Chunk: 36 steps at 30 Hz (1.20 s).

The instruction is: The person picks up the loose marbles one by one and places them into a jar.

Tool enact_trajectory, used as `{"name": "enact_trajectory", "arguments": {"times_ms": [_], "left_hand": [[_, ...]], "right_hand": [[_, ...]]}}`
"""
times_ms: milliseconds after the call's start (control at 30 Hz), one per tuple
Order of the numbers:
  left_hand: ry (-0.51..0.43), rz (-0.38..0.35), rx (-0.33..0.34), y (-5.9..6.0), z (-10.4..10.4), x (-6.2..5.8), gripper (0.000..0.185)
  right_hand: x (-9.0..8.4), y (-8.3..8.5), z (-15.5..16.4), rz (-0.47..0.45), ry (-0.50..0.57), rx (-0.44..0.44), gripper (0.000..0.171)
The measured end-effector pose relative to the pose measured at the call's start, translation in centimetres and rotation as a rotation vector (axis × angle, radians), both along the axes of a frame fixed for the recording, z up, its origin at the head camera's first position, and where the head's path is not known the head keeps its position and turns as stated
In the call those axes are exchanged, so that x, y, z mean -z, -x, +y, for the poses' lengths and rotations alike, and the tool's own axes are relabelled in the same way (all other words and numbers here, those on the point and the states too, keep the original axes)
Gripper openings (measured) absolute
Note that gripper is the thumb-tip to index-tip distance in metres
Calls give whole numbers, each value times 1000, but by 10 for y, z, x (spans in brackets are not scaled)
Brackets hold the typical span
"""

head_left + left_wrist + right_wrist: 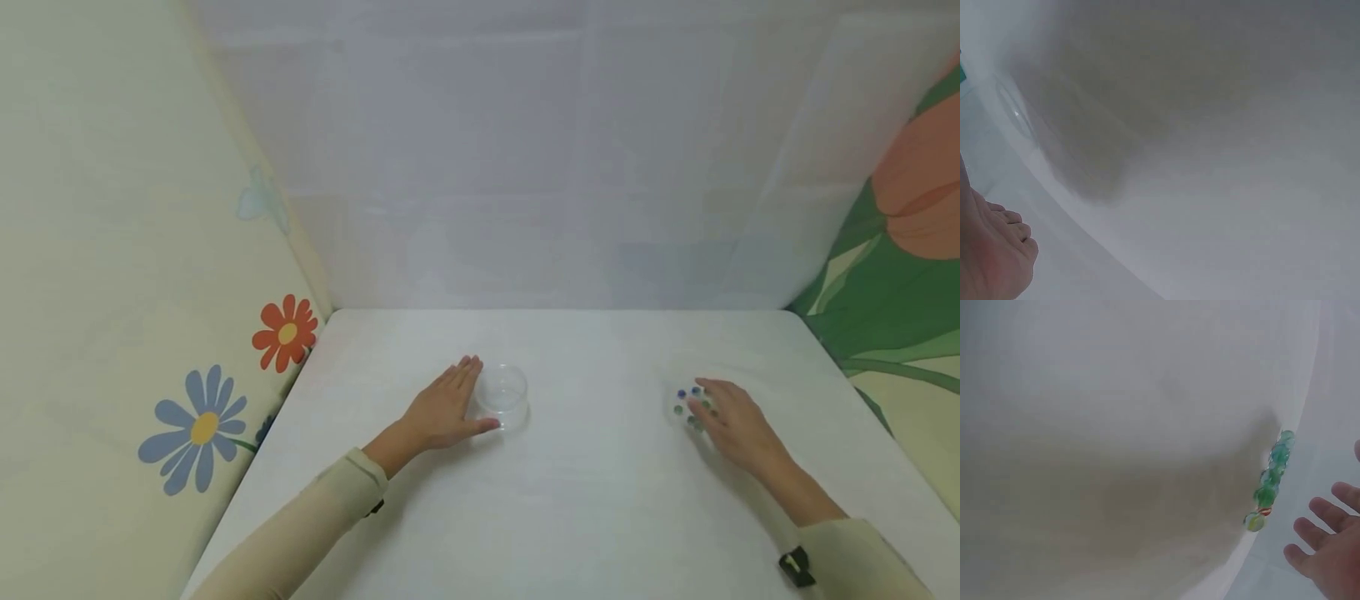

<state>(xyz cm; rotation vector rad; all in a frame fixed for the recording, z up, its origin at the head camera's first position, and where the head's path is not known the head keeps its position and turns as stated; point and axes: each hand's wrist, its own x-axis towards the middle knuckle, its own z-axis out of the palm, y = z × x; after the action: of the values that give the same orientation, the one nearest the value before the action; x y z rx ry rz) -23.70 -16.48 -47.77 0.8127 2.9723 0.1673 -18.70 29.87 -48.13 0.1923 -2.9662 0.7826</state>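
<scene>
A clear round plastic cup (504, 398) stands on the white table, left of centre. Around its left side lies my left hand (442, 410), fingers straight and thumb stretched toward the near side of the base; whether it touches the cup I cannot tell. The left wrist view shows part of this hand (999, 253) near a faint clear rim (1016, 112). To the right, several small glass marbles (678, 409), mostly green with some blue, sit in a loose cluster. Over their right side hovers my right hand (738, 427), fingers spread and holding nothing. The right wrist view shows marbles (1266, 494) beside the fingertips (1304, 528).
The white table (585, 517) meets a pale cloth backdrop (525, 167) at its far edge. Flower-printed cloth (202, 429) runs along the left side, and a large tulip print (915, 183) hangs at the right.
</scene>
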Motion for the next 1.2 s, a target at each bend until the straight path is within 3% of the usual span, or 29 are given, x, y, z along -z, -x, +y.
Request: {"name": "enact_trajectory", "arguments": {"times_ms": [400, 967, 1200], "left_hand": [[7, -20, -31, 2, 4, 4, 117], [-39, -51, -49, 2, 9, 5, 113], [-51, -74, -65, 3, 10, 6, 110]], "right_hand": [[9, -10, 29, 2, 62, -12, 57], [18, -21, 61, -101, 4, -22, 59], [18, -19, 65, -126, -28, -31, 51]]}}
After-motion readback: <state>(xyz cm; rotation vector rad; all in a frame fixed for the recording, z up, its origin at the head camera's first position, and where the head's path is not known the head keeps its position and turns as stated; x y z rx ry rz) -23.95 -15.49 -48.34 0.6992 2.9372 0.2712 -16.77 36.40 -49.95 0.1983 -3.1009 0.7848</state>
